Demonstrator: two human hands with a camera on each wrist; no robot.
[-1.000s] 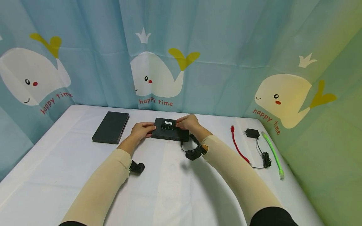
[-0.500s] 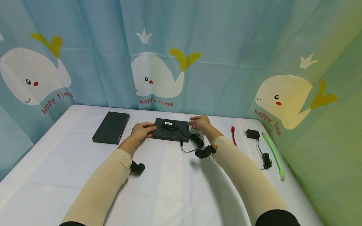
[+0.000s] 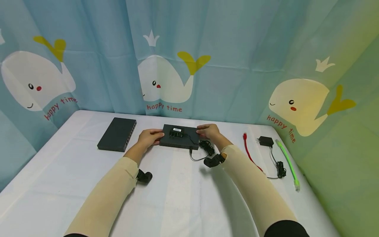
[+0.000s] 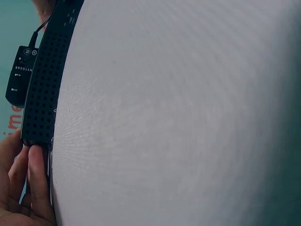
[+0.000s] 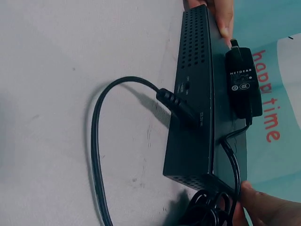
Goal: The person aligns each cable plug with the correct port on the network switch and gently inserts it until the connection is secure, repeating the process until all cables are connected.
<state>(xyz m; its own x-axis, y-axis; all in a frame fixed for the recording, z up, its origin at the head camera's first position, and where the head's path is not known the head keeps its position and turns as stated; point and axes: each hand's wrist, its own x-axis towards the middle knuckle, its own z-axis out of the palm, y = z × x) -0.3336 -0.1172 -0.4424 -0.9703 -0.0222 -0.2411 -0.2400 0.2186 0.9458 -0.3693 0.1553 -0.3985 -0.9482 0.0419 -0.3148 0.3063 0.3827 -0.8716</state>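
A black network switch (image 3: 180,142) lies near the back middle of the white table. At its left end my left hand (image 3: 148,137) grips the edge, thumb and fingers pinching the corner in the left wrist view. My right hand (image 3: 209,132) holds the opposite end, its thumb on top in the right wrist view. On the switch's lid rests a black NETGEAR power adapter (image 5: 243,82). Its cord's plug (image 5: 176,107) sits in the socket on the side facing me. The tied cord bundle (image 3: 206,147) lies beside the right end, below my right hand.
Another black switch (image 3: 117,134) lies to the left, ports facing right. On the right are a red network cable (image 3: 249,154), a second power adapter (image 3: 265,141) with a tied cord, and a green network cable (image 3: 288,164). A blue curtain (image 3: 231,95) hangs behind the table.
My right hand has left the adapter on the lid and moved right to grip the switch's right end, uncovering the cord bundle. My left hand has stayed at the left end.
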